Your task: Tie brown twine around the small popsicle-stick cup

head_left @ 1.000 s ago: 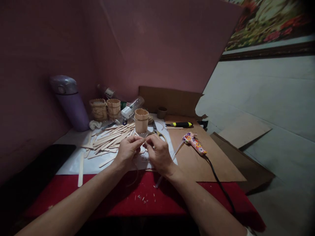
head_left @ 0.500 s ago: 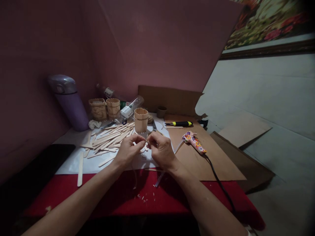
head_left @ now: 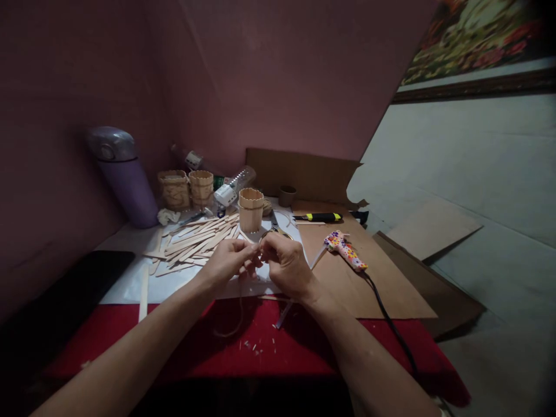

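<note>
My left hand (head_left: 230,260) and my right hand (head_left: 284,260) meet at the fingertips over the front of the white sheet. Both are closed in a pinch. A thin string (head_left: 241,307) hangs from beneath my left hand and curls over the red cloth; what lies between the fingertips is too small to tell. Just behind the hands stands a cup of wooden sticks (head_left: 251,215) with a cord round it. Scissors (head_left: 284,233) lie partly hidden behind my right hand. Loose wooden sticks (head_left: 202,240) are heaped left of the cup.
A glue gun (head_left: 346,250) with a black cable and a yellow-black cutter (head_left: 324,217) lie on cardboard (head_left: 373,289) at the right. Behind are two more stick cups (head_left: 201,188), a plastic bottle (head_left: 234,185) and a small brown pot (head_left: 287,196). A purple flask (head_left: 128,185) stands left.
The string's lower end now curls leftward over the red cloth instead of hanging nearly straight. My hands remain together, with the left fingers slightly shifted. The view has moved a little.
</note>
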Motion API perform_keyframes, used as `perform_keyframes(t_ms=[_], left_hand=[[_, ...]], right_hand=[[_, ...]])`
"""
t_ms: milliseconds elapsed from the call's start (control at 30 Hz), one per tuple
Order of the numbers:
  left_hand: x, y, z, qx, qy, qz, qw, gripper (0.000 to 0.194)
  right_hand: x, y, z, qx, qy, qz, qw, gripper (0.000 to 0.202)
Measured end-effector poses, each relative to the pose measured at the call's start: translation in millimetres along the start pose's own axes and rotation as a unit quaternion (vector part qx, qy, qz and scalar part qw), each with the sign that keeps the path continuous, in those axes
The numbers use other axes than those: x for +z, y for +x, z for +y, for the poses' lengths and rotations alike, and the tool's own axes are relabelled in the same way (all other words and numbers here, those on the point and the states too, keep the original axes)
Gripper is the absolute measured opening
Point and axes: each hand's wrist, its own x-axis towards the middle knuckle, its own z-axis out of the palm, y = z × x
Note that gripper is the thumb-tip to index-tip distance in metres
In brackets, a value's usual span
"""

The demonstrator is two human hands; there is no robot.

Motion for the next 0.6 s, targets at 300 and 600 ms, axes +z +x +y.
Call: perform_keyframes(t_ms=[300,600], left_hand=[[2.1,1.8,-3.5,0.009,-0.029,0.049,0.998,0.018],[7.9,2.2,-4.1,0.049,-0.072,0.085,0.993,0.015]], right_hand=[[1.5,-1.6,-1.1,0.002,0.005,0.001,1.000,0.021],[2.7,-1.7,0.6,0.048,0.029,0.007,0.998,0.021]])
